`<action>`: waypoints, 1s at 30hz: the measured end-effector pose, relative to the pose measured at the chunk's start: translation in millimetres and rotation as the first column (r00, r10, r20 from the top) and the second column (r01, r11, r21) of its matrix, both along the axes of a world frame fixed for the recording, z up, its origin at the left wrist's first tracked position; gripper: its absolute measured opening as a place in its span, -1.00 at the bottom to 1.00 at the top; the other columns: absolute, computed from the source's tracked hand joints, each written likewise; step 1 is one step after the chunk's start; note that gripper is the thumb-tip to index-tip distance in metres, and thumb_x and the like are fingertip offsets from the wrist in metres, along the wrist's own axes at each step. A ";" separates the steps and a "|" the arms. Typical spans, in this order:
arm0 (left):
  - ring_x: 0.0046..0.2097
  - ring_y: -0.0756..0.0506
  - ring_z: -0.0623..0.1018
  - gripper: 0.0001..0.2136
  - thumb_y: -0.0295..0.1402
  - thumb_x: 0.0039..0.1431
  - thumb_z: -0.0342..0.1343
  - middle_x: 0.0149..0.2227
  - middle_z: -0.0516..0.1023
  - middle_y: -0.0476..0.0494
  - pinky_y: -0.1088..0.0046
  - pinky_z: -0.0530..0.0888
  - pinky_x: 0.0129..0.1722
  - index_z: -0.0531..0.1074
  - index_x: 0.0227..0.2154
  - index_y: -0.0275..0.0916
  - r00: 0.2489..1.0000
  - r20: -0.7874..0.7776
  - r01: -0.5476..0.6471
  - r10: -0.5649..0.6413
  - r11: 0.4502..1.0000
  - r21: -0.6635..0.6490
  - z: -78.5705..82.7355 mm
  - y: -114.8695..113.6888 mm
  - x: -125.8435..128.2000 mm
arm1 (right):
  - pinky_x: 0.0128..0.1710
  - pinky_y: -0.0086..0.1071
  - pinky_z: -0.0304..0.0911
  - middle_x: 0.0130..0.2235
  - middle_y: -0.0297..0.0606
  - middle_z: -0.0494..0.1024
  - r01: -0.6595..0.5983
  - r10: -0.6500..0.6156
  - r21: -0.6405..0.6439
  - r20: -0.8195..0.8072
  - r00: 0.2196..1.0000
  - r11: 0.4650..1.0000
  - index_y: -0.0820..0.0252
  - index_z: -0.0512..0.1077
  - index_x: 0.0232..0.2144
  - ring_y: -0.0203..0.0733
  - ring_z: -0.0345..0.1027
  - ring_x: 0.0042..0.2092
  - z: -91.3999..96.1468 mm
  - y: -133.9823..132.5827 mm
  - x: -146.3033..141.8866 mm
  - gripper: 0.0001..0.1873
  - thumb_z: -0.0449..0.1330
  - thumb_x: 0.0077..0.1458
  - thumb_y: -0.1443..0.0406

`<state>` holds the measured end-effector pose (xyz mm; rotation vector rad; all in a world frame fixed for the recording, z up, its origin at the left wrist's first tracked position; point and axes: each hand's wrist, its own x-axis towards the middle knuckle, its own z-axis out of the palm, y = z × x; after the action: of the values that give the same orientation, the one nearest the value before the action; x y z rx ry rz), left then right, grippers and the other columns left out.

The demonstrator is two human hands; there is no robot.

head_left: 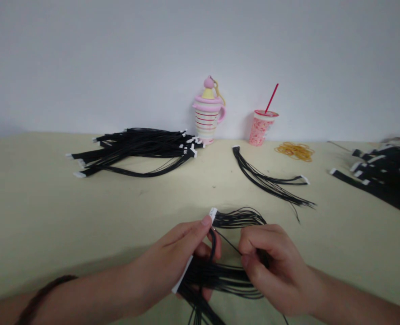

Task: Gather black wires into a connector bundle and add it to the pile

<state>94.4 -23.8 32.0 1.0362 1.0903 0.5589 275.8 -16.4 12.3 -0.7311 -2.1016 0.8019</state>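
Observation:
My left hand [183, 259] is closed round a bundle of thin black wires [220, 275] with white connectors. Its fingertips pinch the wires just below one white connector [213, 213], and a second white connector sticks out under the palm. My right hand [271, 266] is closed too, pinching the same wires from the right side. A loop of the wires [240, 219] arcs above both hands. Both hands hover low over the pale yellow table [51, 212], near its front edge.
A large pile of black wire harnesses [135, 151] lies at the back left. One loose harness [271, 180] lies mid-table. More harnesses [386, 174] are stacked at the right. A pink striped cup [207, 115], a pink drink cup with a red straw [261, 126] and rubber bands [295, 151] sit by the wall.

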 end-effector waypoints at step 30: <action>-0.65 0.04 0.34 -0.60 -0.06 0.18 -0.15 -0.67 0.30 0.06 0.64 0.27 -0.67 0.28 -0.61 -0.24 0.998 0.022 0.048 -0.051 0.991 0.125 -3.9 -1.0 -0.4 | -0.53 -0.45 0.06 -0.49 -0.33 0.28 -0.017 -0.128 0.328 0.416 0.900 0.945 0.27 0.22 -0.47 -0.34 0.11 -0.51 3.5 -1.6 -8.1 -0.75 -0.15 0.22 0.41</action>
<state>94.0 -24.8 28.1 1.1586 1.0155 0.6043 267.7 -18.0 15.8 -0.8387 -2.5138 0.2529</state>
